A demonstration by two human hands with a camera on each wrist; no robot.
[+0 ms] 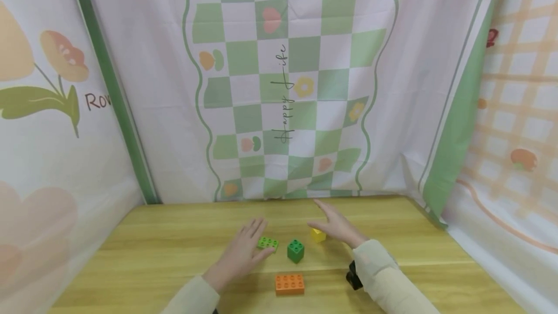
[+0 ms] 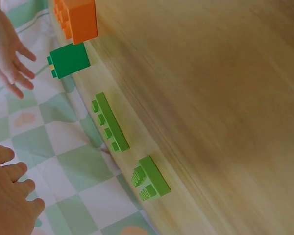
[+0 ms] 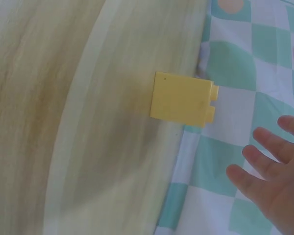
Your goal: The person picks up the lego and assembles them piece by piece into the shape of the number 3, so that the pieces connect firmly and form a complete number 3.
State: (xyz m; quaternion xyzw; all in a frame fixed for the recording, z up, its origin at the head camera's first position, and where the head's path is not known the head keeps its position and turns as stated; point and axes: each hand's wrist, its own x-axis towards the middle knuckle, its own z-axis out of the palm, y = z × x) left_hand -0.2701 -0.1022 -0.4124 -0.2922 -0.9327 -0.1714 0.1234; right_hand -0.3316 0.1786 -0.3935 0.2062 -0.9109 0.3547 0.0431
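Note:
My left hand (image 1: pixel 240 253) hovers over the table with straight fingers, holding nothing. Partly behind its thumb lies a flat light green brick (image 1: pixel 269 243); the left wrist view shows a second, shorter light green brick (image 2: pixel 153 177) beside it, which the head view hides. A dark green brick (image 1: pixel 295 251) stands studs up between the hands. Nearest the wearer is an orange brick (image 1: pixel 289 284) with several studs. My right hand (image 1: pixel 339 226), fingers spread, is held above and beside a yellow brick (image 3: pixel 181 99), apart from it; in the head view the hand partly covers that brick.
The bricks rest on a wood-grain table (image 1: pixel 152 256). A white and green checked curtain (image 1: pixel 279 86) hangs behind its far edge, and printed cloth (image 1: pixel 514 125) hangs at both sides. A black device (image 1: pixel 354 276) shows beside the right sleeve.

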